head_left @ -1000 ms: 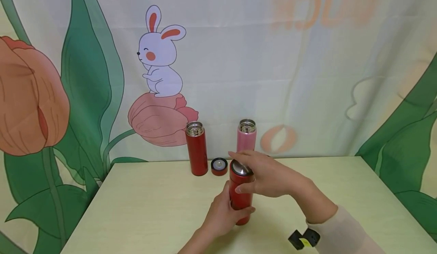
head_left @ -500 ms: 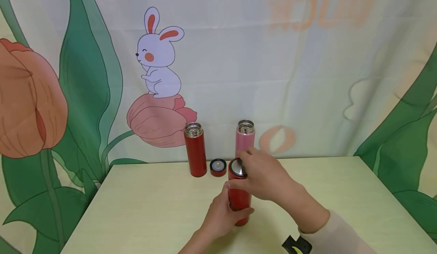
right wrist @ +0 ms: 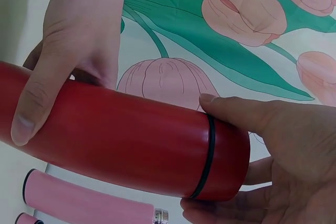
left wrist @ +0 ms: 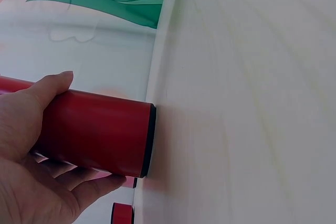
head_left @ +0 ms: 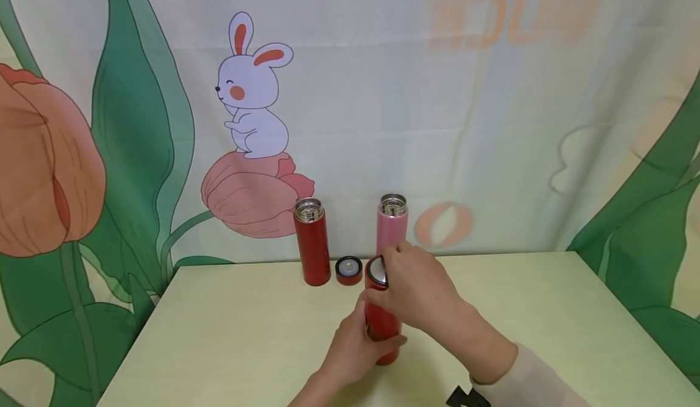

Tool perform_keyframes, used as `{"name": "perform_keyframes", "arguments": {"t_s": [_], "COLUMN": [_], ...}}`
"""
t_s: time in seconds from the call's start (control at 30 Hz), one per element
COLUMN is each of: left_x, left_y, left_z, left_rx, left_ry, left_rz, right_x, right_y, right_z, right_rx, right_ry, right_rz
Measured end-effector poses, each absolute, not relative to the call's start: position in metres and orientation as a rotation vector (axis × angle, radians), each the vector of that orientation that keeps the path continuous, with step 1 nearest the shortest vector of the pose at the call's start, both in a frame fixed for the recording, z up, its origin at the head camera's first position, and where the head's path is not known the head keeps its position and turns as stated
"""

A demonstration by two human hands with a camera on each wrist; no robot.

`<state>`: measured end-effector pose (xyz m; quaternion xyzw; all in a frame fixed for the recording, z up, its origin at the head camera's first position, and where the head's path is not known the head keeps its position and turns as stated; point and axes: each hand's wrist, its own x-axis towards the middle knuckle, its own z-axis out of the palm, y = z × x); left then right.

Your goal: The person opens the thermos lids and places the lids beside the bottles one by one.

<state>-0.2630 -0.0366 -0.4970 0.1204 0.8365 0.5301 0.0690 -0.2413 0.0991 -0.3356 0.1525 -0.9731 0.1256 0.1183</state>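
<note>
A closed red thermos [head_left: 382, 322] stands upright on the table, near its middle. My left hand [head_left: 351, 345] grips its lower body, thumb on one side and fingers on the other. In the right wrist view my right hand [right wrist: 294, 156] holds the red cap [right wrist: 226, 161], set off from the body by a black ring [right wrist: 205, 158]. Seen from the head, my right hand [head_left: 420, 282] partly covers the cap's silvery top [head_left: 377, 271]. The left wrist view shows the thermos's black-edged base [left wrist: 149, 140] at the tabletop.
Behind stand an uncapped red thermos [head_left: 313, 246] and an uncapped pink thermos [head_left: 392, 228]. A red lid [head_left: 349, 271] lies inside-up between them. A small pink piece [right wrist: 26, 219] shows beside the pink thermos in the right wrist view. A printed curtain [head_left: 350, 103] hangs behind the table [head_left: 246, 328].
My right hand has turned on the cap, its fingers drawing in from a looser spread to a grip around it. The left hand has stayed on the thermos's lower body.
</note>
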Motion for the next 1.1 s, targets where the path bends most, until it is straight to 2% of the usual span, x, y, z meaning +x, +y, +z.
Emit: {"name": "perform_keyframes", "arguments": {"t_s": [0.67, 1.1], "left_x": [-0.2592, -0.2595], "left_y": [-0.0368, -0.0384], "left_z": [-0.4978, -0.4987], "left_rx": [0.440, 0.394], "left_ry": [2.570, 2.518], "left_rz": [1.595, 1.613], "right_x": [-0.2413, -0.2423], "right_y": [0.1016, 0.1059], "right_z": [-0.3349, -0.3341], "right_rx": [0.536, 0.639], "right_ry": [-2.838, -2.859], "right_rz": [0.353, 0.429]}}
